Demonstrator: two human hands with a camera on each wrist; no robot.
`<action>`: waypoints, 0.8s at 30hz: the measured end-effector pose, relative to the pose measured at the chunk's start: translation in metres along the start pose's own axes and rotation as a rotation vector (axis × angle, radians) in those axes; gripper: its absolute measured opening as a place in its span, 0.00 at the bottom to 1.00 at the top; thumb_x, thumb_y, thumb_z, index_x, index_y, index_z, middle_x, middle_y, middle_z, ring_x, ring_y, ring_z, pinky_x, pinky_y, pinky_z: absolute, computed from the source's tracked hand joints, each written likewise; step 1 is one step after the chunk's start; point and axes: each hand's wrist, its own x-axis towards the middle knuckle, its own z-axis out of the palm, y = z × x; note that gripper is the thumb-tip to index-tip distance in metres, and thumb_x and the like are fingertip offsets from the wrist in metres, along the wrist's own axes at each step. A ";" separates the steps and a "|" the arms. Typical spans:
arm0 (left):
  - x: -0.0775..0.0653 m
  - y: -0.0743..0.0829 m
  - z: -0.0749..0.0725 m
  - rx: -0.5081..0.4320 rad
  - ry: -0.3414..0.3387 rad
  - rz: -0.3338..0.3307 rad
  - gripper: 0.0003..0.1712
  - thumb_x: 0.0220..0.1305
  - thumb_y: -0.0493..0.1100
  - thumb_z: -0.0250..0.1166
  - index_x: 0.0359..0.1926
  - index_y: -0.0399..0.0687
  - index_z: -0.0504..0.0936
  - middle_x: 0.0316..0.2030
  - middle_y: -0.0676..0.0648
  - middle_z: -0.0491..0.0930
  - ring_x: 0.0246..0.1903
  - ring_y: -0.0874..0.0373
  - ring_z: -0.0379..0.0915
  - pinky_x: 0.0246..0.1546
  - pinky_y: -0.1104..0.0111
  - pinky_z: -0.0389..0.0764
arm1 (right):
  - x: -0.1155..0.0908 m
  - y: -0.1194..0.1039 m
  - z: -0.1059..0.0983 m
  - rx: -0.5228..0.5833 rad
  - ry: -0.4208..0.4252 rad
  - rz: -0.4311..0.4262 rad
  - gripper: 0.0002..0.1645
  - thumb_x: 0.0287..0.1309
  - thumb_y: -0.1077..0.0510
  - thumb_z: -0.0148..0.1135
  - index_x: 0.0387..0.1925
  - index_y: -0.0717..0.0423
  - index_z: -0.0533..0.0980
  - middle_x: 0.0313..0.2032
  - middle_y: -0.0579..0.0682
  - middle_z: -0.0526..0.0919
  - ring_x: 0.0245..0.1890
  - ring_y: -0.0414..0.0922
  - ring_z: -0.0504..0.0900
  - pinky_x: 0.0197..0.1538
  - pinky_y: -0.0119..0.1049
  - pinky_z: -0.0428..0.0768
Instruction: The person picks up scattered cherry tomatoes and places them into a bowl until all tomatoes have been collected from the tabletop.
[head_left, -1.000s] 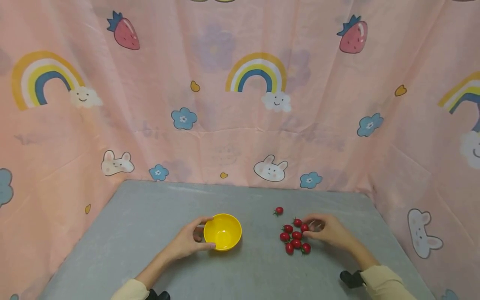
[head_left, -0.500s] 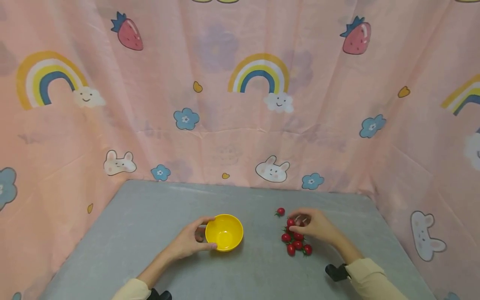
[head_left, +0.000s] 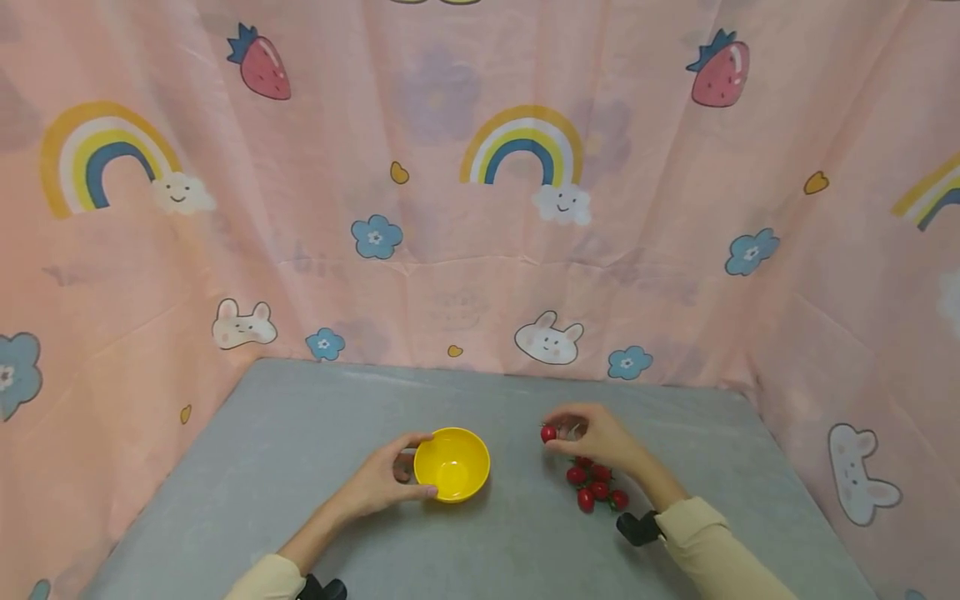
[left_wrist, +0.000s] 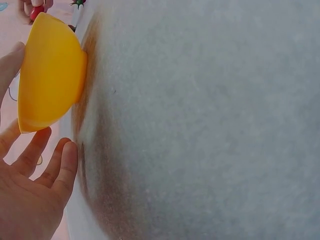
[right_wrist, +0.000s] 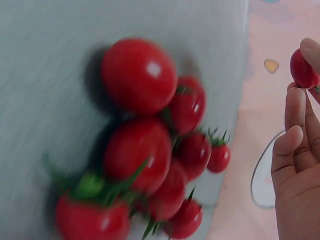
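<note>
My left hand (head_left: 381, 481) holds a small yellow bowl (head_left: 452, 465) by its left side, thumb at the near rim and fingers at the far rim. In the left wrist view the bowl (left_wrist: 52, 75) stands upright on the table, and its inside is hidden there. My right hand (head_left: 600, 435) pinches a red cherry tomato (head_left: 548, 432) between thumb and fingertips, to the right of the bowl. The held tomato (right_wrist: 302, 69) shows off the table in the right wrist view. Below that hand lies a cluster of several cherry tomatoes (head_left: 599, 490), some with green stems.
The grey table (head_left: 337, 417) is enclosed by a pink printed curtain (head_left: 420, 292) at the back and sides. Black wrist straps (head_left: 638, 528) sit by the beige sleeves (head_left: 720, 550).
My right hand has moved left from the cluster's right side, taking a cherry tomato with it toward the bowl. My left hand stays on the bowl.
</note>
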 end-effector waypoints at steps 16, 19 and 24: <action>0.002 -0.003 -0.001 0.003 -0.004 -0.005 0.44 0.56 0.49 0.79 0.70 0.47 0.70 0.65 0.40 0.71 0.54 0.47 0.77 0.49 0.58 0.81 | 0.035 -0.029 0.034 0.064 -0.016 -0.072 0.19 0.55 0.58 0.78 0.48 0.58 0.84 0.41 0.42 0.85 0.38 0.48 0.80 0.42 0.40 0.81; 0.001 -0.003 -0.001 0.005 -0.004 -0.007 0.44 0.56 0.49 0.80 0.70 0.47 0.70 0.65 0.41 0.71 0.54 0.47 0.77 0.48 0.59 0.81 | 0.040 -0.033 0.040 0.082 -0.036 -0.080 0.20 0.56 0.56 0.78 0.49 0.58 0.84 0.41 0.42 0.85 0.38 0.48 0.80 0.42 0.39 0.81; 0.001 -0.003 -0.001 0.009 -0.005 -0.019 0.43 0.56 0.48 0.79 0.70 0.48 0.70 0.65 0.40 0.71 0.54 0.47 0.77 0.49 0.58 0.80 | 0.047 -0.037 0.051 0.109 -0.065 -0.112 0.20 0.57 0.55 0.77 0.49 0.59 0.84 0.42 0.42 0.85 0.37 0.47 0.80 0.40 0.37 0.80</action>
